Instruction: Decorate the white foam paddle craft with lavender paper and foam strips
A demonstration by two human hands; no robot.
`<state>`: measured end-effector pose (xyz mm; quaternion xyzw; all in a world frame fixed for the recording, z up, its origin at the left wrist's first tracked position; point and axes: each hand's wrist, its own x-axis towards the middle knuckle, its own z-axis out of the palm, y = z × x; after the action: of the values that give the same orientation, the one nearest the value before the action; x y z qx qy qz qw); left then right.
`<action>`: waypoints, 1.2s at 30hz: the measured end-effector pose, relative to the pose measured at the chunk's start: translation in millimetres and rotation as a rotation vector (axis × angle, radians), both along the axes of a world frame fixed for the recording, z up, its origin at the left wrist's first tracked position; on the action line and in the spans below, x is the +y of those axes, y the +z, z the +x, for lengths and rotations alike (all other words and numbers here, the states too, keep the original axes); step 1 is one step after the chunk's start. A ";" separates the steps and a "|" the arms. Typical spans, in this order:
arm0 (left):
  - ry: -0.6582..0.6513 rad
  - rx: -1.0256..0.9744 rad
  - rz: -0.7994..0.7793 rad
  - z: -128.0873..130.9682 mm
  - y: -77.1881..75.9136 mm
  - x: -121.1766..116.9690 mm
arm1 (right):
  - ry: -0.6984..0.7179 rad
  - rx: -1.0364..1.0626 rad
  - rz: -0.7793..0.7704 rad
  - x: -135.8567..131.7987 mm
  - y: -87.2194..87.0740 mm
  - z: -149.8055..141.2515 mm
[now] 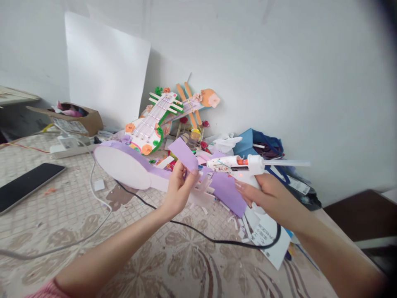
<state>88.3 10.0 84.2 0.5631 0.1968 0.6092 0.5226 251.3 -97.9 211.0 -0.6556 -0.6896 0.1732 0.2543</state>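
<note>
My left hand pinches a strip of purple paper, whose free end sticks up to the left. In my right hand is a white hot glue gun, with a clear glue stick poking out of its back. The nozzle points left and lies close to the strip by my left fingers; whether it touches I cannot tell. Below and left of my left hand lies a white instrument-shaped craft piece with a purple side band. Its narrow end is partly hidden behind that hand.
Decorated paper instruments lean at the back. A phone, a power strip and a cardboard box are on the left. The black cord crosses the table. Purple paper, white scraps and a blue bag lie right.
</note>
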 end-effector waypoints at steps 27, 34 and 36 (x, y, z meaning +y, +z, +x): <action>0.039 0.032 0.007 -1.6 3.8 0.7 | -0.015 -0.013 0.009 -16.5 0.6 -1.5; 0.025 0.031 0.007 -2.3 3.8 0.7 | -0.019 -0.025 -0.004 -16.3 -1.2 1.5; 0.026 0.034 0.010 -1.9 3.5 0.6 | -0.027 -0.019 0.002 -18.1 -3.5 4.9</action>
<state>86.3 10.6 87.6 0.5734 0.2100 0.6074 0.5082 256.2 -115.9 207.6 -0.6660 -0.6834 0.1627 0.2508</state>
